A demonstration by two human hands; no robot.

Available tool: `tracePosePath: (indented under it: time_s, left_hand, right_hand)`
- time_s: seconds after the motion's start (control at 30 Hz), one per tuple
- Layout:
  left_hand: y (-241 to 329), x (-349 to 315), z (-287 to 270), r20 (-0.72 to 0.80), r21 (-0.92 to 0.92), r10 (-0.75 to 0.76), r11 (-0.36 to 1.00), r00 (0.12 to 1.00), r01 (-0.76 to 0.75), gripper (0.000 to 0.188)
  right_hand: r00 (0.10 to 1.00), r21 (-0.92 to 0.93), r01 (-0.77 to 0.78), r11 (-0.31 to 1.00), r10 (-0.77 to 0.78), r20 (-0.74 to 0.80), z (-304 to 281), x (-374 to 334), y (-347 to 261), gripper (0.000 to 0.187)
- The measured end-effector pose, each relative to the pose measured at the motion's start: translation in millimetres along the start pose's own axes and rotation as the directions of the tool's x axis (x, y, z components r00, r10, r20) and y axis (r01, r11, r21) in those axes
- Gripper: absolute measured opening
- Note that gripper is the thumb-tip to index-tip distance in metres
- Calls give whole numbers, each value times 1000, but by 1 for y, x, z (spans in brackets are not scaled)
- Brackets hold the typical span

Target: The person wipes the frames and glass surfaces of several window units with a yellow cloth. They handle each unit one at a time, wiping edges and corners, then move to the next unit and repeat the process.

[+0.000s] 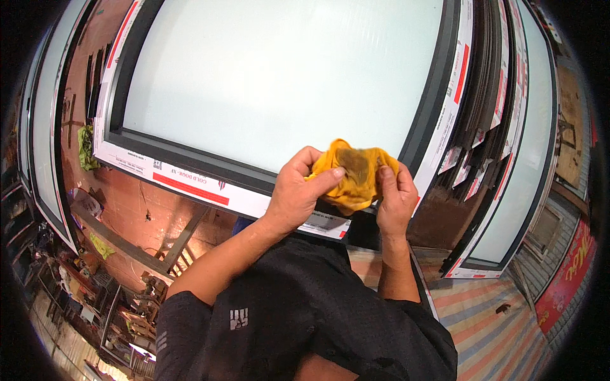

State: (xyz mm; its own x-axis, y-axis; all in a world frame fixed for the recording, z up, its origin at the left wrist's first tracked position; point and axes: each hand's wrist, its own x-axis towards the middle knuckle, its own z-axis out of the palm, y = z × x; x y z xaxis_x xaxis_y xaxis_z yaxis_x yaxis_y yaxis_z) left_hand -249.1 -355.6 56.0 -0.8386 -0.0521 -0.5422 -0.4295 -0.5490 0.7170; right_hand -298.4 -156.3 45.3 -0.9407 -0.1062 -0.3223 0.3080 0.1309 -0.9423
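Observation:
A crumpled yellow cloth (pixel 359 197) with a dark smudge in its middle is stretched between my two hands. My left hand (pixel 297 187) grips its left side, thumb on top. On the other side my right hand (pixel 397 200) pinches the cloth's right edge. Both hands are over the near right corner of a large framed panel with a pale frosted pane (pixel 279 76). Its dark frame (pixel 190 155) is edged with white and red protective film (pixel 190 189). The cloth and hands cover part of that corner.
Several dark profiles with white film (pixel 480 114) stand to the right, beside another framed pane (pixel 530 140). A striped sheet (pixel 502 324) covers the floor at lower right. More panels (pixel 47 127) lean at far left. Tools and scraps (pixel 89 292) clutter the lower left, near a metal frame (pixel 136 244).

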Motion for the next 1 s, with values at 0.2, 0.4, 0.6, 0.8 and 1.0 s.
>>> tracePosePath:
  time_s: [0.2,0.4,0.6,0.8,1.0]
  left_hand:
    - [-1,0,3,-211,268,221,950,952,-161,23]
    - [-8,-8,31,468,780,686,-25,557,-625,36]
    - [-14,-13,41,626,706,585,-143,516,-694,45]
    - [1,-26,21,441,640,711,178,547,-747,54]
    - [5,-7,6,273,699,592,420,758,-579,34]
  right_hand:
    - [997,371,-68,926,50,59,-6,7,-1,23]
    - [972,469,-222,855,158,172,10,-10,1,45]
    - [908,728,-400,557,132,398,0,-9,16,61]
    - [908,642,-402,653,193,371,-5,2,17,60]
    - [919,477,-266,838,71,388,12,11,0,55]
